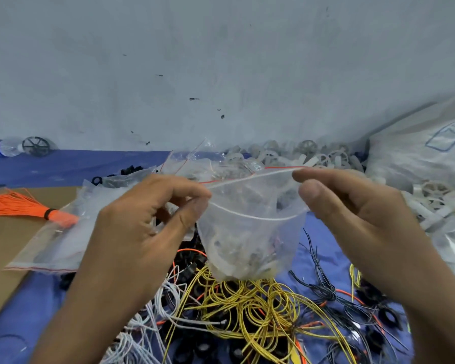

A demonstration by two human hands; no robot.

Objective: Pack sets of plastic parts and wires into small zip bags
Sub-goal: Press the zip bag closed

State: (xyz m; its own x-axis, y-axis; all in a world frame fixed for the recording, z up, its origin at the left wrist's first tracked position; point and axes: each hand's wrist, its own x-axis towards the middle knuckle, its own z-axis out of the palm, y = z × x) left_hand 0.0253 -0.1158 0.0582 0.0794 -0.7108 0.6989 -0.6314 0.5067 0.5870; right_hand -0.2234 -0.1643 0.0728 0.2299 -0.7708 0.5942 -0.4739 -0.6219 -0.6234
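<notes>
A small clear zip bag hangs in the air between my hands, its mouth held wide, with pale plastic parts and wire at its bottom. My left hand pinches the bag's left rim between thumb and fingers. My right hand pinches the right rim between thumb and forefinger. Below the bag lies a tangle of yellow wires, white wires and black wires with black plastic parts among them.
Empty zip bags lie on brown cardboard at left beside an orange wire bundle. White plastic wheels are heaped along the wall. A large white sack stands at right. A water bottle lies far left.
</notes>
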